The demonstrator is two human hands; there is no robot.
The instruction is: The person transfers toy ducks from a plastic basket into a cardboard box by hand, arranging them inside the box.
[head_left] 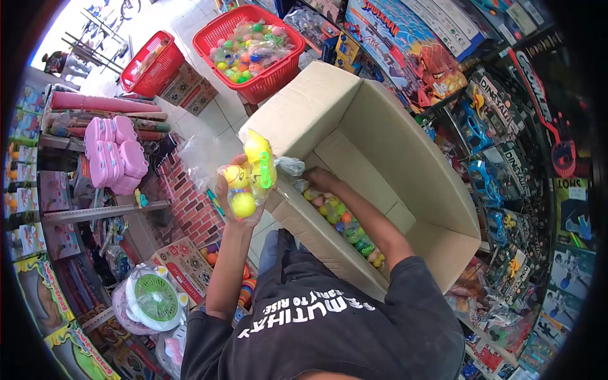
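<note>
Raised beside the box, my left hand (pixel 230 197) is closed around clear plastic bags of yellow balls (pixel 256 152), with a green piece on one of them. My right hand (pixel 323 180) reaches down inside the large cardboard box (pixel 354 114), by its near wall. It is close to a crumpled clear plastic bag (pixel 291 166) and the bagged colourful balls (pixel 345 223) lying along the box's inner side. The fingertips of my right hand are hidden, so I cannot see whether they grip anything.
A red basket (pixel 253 94) full of bagged balls stands beyond the box, another red basket (pixel 149 63) to its left on cartons. Shelves with pink cases (pixel 115 152) and a green fan (pixel 156 297) flank my left. Packaged toys (pixel 500 120) line the right.
</note>
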